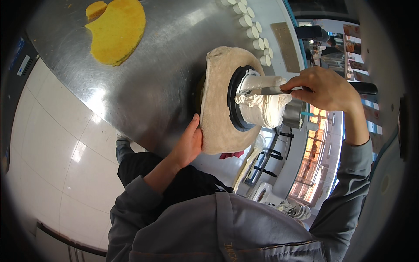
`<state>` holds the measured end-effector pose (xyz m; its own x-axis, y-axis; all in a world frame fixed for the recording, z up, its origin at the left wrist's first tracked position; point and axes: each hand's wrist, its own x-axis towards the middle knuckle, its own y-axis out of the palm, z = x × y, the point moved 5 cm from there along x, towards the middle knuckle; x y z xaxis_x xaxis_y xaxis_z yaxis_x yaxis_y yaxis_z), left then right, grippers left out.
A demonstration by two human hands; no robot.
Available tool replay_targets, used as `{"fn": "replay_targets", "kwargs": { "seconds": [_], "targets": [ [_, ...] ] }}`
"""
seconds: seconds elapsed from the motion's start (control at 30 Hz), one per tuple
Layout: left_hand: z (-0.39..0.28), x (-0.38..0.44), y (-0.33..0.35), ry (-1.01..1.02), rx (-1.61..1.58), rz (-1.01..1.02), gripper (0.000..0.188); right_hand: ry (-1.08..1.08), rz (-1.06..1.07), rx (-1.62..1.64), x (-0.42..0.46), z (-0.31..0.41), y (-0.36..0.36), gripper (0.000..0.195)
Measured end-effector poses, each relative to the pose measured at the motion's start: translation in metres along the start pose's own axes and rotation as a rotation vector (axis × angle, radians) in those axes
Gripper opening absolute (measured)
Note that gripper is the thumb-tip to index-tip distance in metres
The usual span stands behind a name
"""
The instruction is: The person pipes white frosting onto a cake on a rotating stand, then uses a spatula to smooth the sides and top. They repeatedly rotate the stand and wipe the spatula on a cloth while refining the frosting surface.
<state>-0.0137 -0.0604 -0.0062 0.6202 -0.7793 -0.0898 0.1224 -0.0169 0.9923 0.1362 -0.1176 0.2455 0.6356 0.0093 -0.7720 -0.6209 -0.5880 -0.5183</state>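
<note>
A small, tall cake (262, 113) coated in uneven white cream stands on a black round base (233, 103). That base sits on what looks like a turntable covered with a beige cloth (217, 108). My right hand (322, 90) grips a palette knife; its metal blade (271, 90) lies against the cream, and its black handle (365, 87) sticks out past my wrist. Ridges of cream bulge beside the blade. At the cloth's near edge, my left hand (190, 142) touches the rim with its thumb extended. Its other fingers are mostly hidden.
Yellow sponge cake (119, 36) with a curved cut-out lies on the steel table (157, 62), a smaller piece (96, 9) beside it. Several white paper cups (252, 32) line the far side. Past the cake are a metal container (293, 113) and a stand mixer (263, 191).
</note>
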Motion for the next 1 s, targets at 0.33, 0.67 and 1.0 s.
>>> {"fn": "replay_targets", "kwargs": {
  "seconds": [0.33,0.67,1.0],
  "targets": [
    [-0.059,0.006,0.004,0.037,-0.099,0.062,0.078,-0.059,-0.074,-0.013,-0.003,-0.001,0.003,0.021],
    [-0.025,0.000,0.006,-0.054,-0.043,-0.050,0.079,-0.054,-0.065,-0.036,-0.005,0.002,0.005,0.021],
    [-0.070,0.008,-0.001,0.156,-0.277,0.060,0.075,-0.182,-0.148,-0.043,-0.017,0.009,0.016,0.024]
  ]
}}
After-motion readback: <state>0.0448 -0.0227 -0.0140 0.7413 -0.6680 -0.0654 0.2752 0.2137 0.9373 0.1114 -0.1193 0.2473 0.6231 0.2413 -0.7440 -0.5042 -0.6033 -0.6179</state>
